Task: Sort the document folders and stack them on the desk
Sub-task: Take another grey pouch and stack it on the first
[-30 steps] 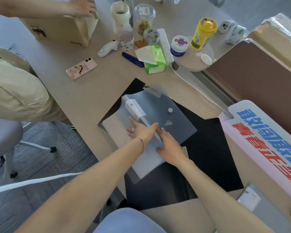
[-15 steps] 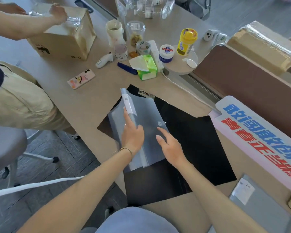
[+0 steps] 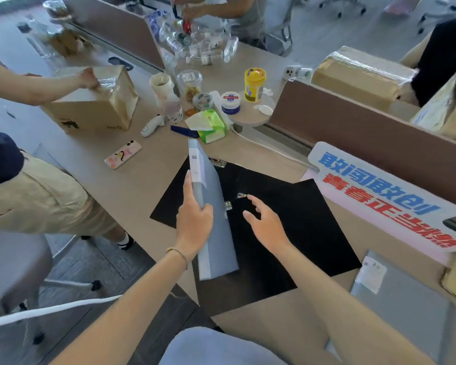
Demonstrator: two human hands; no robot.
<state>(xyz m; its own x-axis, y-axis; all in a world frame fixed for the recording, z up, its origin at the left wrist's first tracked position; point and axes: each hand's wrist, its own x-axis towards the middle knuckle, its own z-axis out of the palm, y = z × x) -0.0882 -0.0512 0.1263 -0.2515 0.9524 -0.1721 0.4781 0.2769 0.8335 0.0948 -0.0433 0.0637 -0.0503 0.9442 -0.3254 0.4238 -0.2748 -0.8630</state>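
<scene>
My left hand (image 3: 194, 227) grips a translucent grey-blue document folder (image 3: 216, 246), lifted on edge and tilted above the desk, its white label strip towards the far end. My right hand (image 3: 263, 222) hovers just to the right with fingers spread, holding nothing. Under both lie black folders (image 3: 295, 233) flat on the desk, with a small metal clip (image 3: 241, 195) on top. Another grey folder (image 3: 406, 309) with a white label lies at the near right.
A pink phone (image 3: 123, 154), green tissue pack (image 3: 211, 125), blue pen, jars and a yellow bottle (image 3: 254, 85) crowd the far desk. A person's hands work on a cardboard box (image 3: 95, 101) at left. A printed sign (image 3: 385, 198) and brown divider (image 3: 366, 133) stand at right.
The grey-blue folder went from flat on the black folders to raised on edge in my left hand. My right hand let go of it and drew off to the right.
</scene>
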